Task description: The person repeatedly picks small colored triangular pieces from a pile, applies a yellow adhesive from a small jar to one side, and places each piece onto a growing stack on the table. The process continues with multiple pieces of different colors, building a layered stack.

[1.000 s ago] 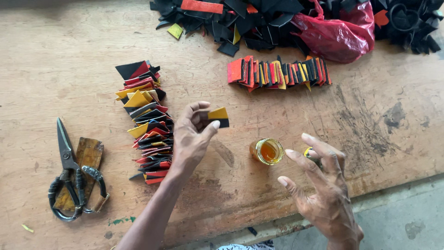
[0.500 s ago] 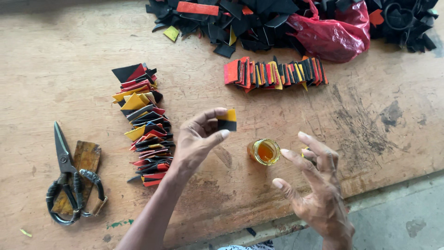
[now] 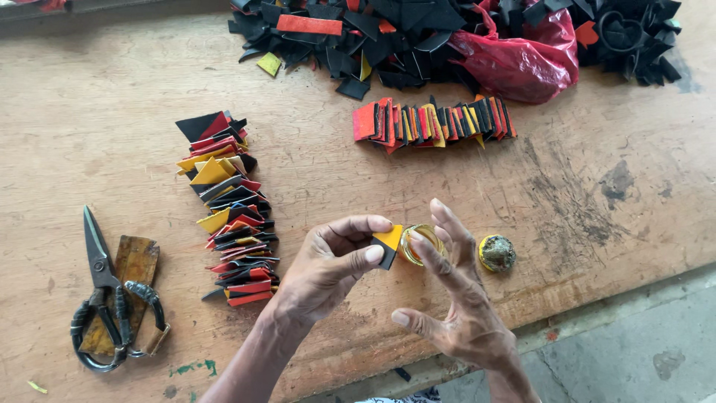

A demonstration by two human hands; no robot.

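Beside the jar: left hand pinching a patch; right hand open, empty, fingers over the rim. Risk: knocked jar, glue spilling onto the table.

I see the left hand pinching a small yellow-and-black piece just beside a small open jar. Right hand spread, fingers over the jar. Lid lies near. Scissors far left on the wooden table.

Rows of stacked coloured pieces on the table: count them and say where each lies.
2. One row runs top to bottom left of the hands; another row runs sideways below the scrap heap. More may hide in the heap.
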